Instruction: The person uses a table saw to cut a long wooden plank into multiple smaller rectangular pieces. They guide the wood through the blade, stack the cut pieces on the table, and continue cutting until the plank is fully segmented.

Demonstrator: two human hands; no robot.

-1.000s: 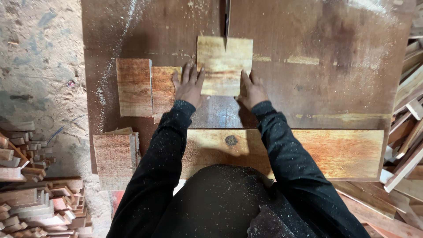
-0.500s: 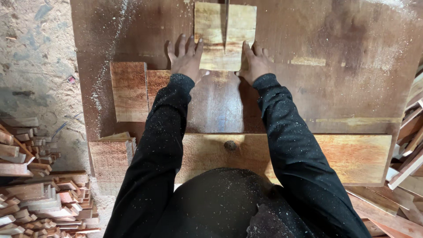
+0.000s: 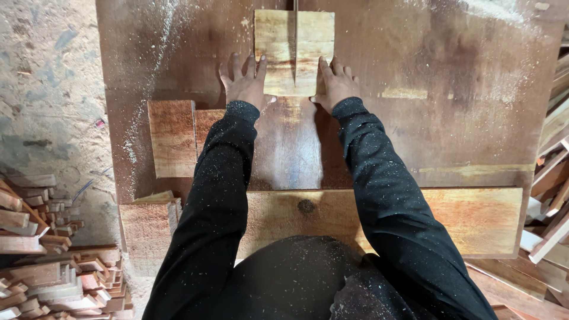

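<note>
Pale wood, a square board point(image 3: 294, 52), is lain flat near the far edge of the brown counter point(image 3: 462, 130), and a straight cut is seen running down its middle from the far side almost to the near edge. A thin blade point(image 3: 294, 5) is glimpsed at the top of the cut, though little of it can be made out. The left hand point(image 3: 243, 83) is laid flat beside the board's near left corner, fingers spread, thumb pressed against the board's edge; nothing is enclosed in its grip. The right hand point(image 3: 336, 86) is placed likewise at the near right corner, its grip spread wide and flat, fingertips on the board. Both arms are covered by black sleeves point(image 3: 385, 195) speckled with sawdust. Two reddish wood pieces point(image 3: 172, 137) are lain side by side on the counter just left of the left forearm. A long lighter plank point(image 3: 480, 219) is set across the near edge of the counter. Stacks of small offcuts point(image 3: 41, 278) are piled on the floor at the lower left, and more strips point(image 3: 554, 172) are heaped at the right.
</note>
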